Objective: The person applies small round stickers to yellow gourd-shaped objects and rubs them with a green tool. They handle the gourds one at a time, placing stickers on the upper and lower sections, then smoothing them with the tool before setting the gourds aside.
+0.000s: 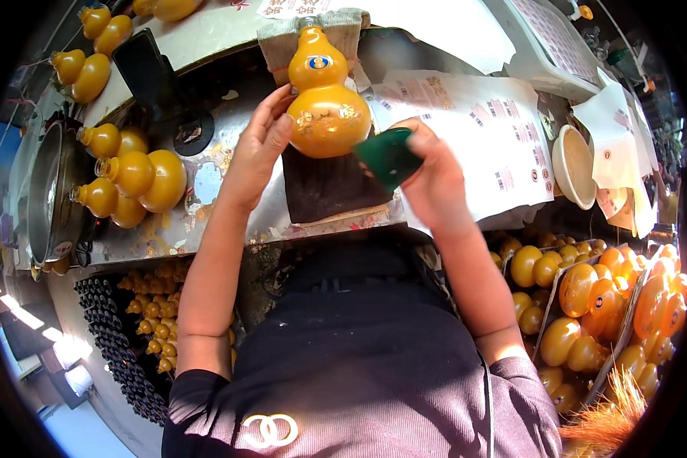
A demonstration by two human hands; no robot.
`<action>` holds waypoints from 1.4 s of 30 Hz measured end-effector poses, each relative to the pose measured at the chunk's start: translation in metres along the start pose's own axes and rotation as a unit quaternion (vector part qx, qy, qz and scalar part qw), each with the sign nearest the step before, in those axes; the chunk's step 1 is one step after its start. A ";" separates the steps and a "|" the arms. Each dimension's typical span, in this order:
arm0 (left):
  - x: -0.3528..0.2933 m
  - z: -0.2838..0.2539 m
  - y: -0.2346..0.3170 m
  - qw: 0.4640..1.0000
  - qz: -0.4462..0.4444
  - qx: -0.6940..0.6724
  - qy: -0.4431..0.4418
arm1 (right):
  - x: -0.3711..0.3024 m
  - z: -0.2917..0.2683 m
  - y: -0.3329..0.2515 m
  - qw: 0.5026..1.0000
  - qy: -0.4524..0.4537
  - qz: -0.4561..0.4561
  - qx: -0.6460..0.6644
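A glossy amber gourd-shaped bottle lies on the bench with its neck pointing away from me. A blue oval label sits on its upper bulb, and gold decoration marks the lower one. My left hand cups the left side of the bottle, thumb toward me and fingertips partly hidden by it. Just right of the lower bulb, my right hand is closed on a dark green flat scraper, its edge close to the bottle; whether they touch I cannot tell. Under the bottle are a folded cloth pad and a dark cloth.
Several gourd bottles stand at left beside a metal pan and a phone on a stand. Printed transfer sheets and a pale bowl lie at right. Crates of bottles sit below the bench.
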State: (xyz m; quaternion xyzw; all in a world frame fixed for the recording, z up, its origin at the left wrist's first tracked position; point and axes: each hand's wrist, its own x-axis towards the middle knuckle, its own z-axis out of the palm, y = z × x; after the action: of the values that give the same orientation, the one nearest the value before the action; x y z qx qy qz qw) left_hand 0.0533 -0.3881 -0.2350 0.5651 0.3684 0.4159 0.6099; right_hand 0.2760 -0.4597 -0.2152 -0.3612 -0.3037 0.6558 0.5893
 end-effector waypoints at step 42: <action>0.003 0.016 -0.013 0.997 -0.064 -0.018 0.026 | 0.061 -0.013 -0.010 0.964 -0.094 0.154 -0.196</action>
State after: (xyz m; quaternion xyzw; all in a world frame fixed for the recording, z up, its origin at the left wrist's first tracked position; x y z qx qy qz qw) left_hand 0.0702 -0.3913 -0.2463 0.5184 0.4119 0.3973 0.6354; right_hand 0.2889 -0.3982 -0.2214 -0.4488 -0.4213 0.6974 0.3670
